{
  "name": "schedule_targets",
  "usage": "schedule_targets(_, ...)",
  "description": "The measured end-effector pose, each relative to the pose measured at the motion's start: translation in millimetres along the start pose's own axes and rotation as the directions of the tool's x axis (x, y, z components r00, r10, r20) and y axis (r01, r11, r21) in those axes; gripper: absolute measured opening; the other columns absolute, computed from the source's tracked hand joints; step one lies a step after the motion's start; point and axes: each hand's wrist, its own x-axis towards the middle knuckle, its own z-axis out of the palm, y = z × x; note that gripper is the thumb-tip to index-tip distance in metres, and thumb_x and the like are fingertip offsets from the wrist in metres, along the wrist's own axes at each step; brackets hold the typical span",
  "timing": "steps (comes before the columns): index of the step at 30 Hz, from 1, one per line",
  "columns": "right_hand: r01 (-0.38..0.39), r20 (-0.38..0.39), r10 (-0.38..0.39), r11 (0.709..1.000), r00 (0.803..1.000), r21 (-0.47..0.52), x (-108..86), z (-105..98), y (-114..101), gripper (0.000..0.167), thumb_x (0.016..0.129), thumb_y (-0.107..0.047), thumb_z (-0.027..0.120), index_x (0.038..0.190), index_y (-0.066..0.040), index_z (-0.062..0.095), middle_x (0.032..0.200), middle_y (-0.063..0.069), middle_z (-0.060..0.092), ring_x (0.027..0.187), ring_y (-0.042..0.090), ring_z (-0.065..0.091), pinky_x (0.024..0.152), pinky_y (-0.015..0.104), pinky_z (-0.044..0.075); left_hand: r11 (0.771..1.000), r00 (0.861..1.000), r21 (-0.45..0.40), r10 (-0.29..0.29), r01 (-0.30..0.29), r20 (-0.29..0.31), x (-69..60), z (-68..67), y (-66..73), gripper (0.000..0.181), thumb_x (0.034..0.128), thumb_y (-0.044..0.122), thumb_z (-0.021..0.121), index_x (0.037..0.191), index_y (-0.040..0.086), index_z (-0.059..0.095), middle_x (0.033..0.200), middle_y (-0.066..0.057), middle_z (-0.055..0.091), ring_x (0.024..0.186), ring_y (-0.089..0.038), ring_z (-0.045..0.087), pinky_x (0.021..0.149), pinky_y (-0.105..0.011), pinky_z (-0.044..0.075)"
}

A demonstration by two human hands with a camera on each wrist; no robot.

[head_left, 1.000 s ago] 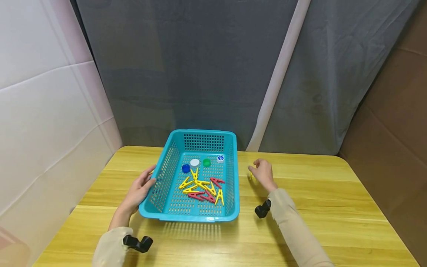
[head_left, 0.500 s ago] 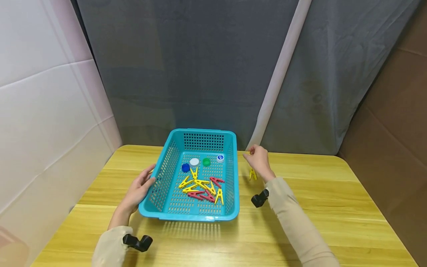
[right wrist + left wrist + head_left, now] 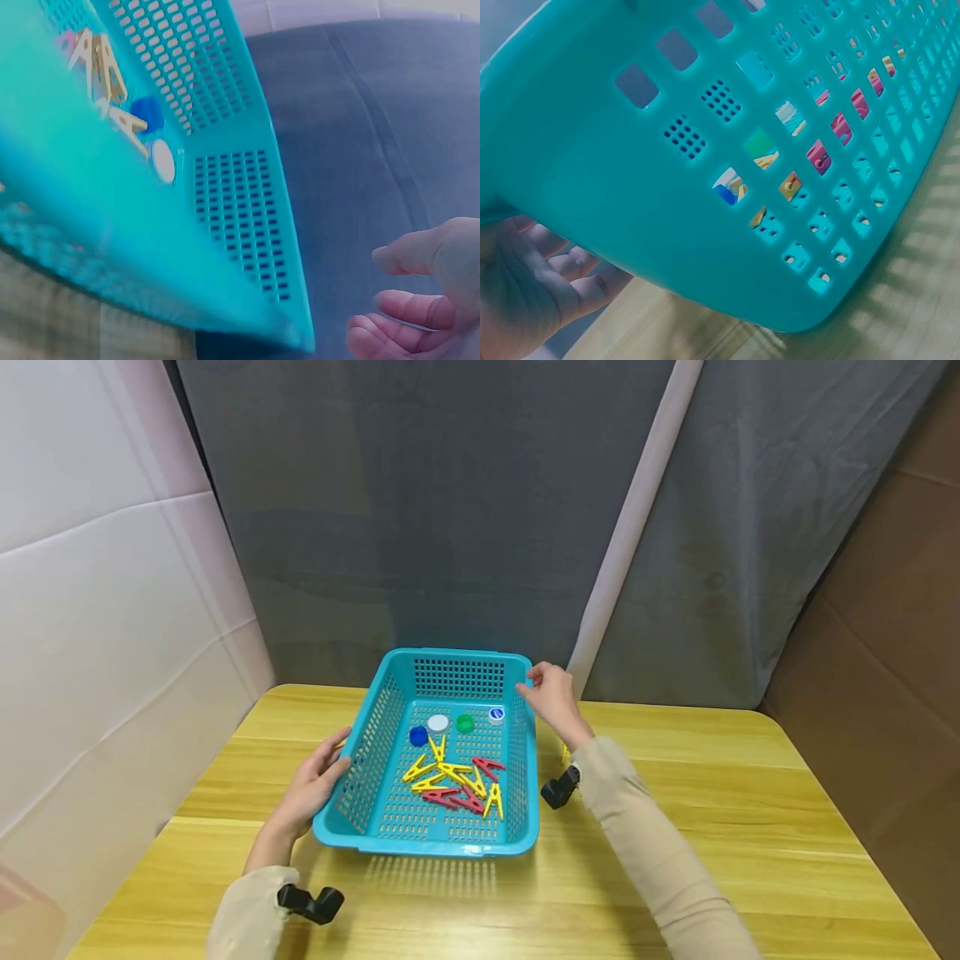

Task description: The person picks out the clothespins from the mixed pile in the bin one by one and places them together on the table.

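A turquoise basket (image 3: 450, 847) with perforated walls holds several yellow clothespins (image 3: 452, 771), red clothespins (image 3: 468, 802), and blue (image 3: 418, 737), white (image 3: 438, 723), green (image 3: 465, 723) and blue-and-white (image 3: 497, 716) bottle caps. My left hand (image 3: 311, 789) touches the basket's left rim from outside, its fingers relaxed. By the far right corner of the basket is my right hand (image 3: 553, 700). In the right wrist view its thumb and fingers stand apart, with nothing between them. A yellow clothespin (image 3: 565, 754) is on the table beside the basket, partly hidden by my right wrist.
Wood-grain table (image 3: 720, 810) extends on both sides of the basket. A dark grey curtain (image 3: 465, 527) hangs behind it, a white cloth (image 3: 112, 610) at left and a brown panel (image 3: 885, 635) at right. Each sleeve carries a black wrist camera (image 3: 560, 787).
My right hand has moved from beside the yellow clothespin on the table, away and leftward to the basket's far right corner. The clothespin stays on the table. My left hand has barely moved.
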Motion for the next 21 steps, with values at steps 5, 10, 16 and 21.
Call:
schedule_targets(5, 0.047, 0.028, -0.047, 0.999, 0.999, -0.006, 2.3, 6.4, -12.4, 0.027, 0.086, -0.012, 0.068, 0.105, 0.007, 0.062, 0.098, 0.02, 0.062, 0.089, 0.029, 0.056, 0.08, 0.039, 0.048, 1.0, 1.0, 0.005, -0.004, 0.004, -0.002, 1.2, 1.1, 0.8, 0.052, 0.1018, 0.012, 0.037, 0.149, 0.002, 0.018, 0.14, -0.031, 0.035, 0.1, 0.001, 0.051, 0.079, -0.019, 0.046)
schedule_targets(10, 0.083, 0.078, -0.083, 0.997, 0.993, 0.006, 2.8, 17.7, -21.2, 0.026, 0.087, -0.014, 0.067, 0.105, 0.004, 0.063, 0.101, 0.02, 0.062, 0.089, 0.027, 0.056, 0.079, 0.038, 0.048, 1.0, 1.0, 0.0, 0.003, -0.003, 0.0, 2.2, 2.0, 1.1, 0.051, 0.1014, 0.011, 0.037, 0.148, 0.0, 0.018, 0.139, -0.032, 0.036, 0.099, 0.001, 0.051, 0.078, -0.019, 0.046)
schedule_targets(16, 0.116, 0.14, -0.118, 0.993, 0.983, 0.017, 0.9, 34.4, -31.0, 0.026, 0.088, -0.013, 0.066, 0.107, 0.005, 0.062, 0.102, 0.02, 0.061, 0.089, 0.026, 0.055, 0.08, 0.037, 0.047, 1.0, 1.0, 0.005, 0.004, -0.004, 0.006, 2.2, 2.9, 1.2, 0.051, 0.1015, 0.011, 0.037, 0.148, 0.0, 0.019, 0.139, -0.032, 0.036, 0.102, -0.002, 0.051, 0.078, -0.019, 0.046)
schedule_targets(21, 0.113, 0.196, -0.117, 0.993, 0.974, 0.032, -0.7, 48.3, -37.3, 0.028, 0.089, -0.013, 0.065, 0.111, 0.003, 0.061, 0.103, 0.018, 0.061, 0.09, 0.025, 0.054, 0.081, 0.037, 0.047, 1.0, 1.0, 0.008, 0.01, -0.01, 0.006, 2.7, 4.3, 1.3, 0.051, 0.1014, 0.011, 0.038, 0.148, 0.0, 0.019, 0.139, -0.032, 0.036, 0.104, -0.006, 0.051, 0.079, -0.019, 0.046)
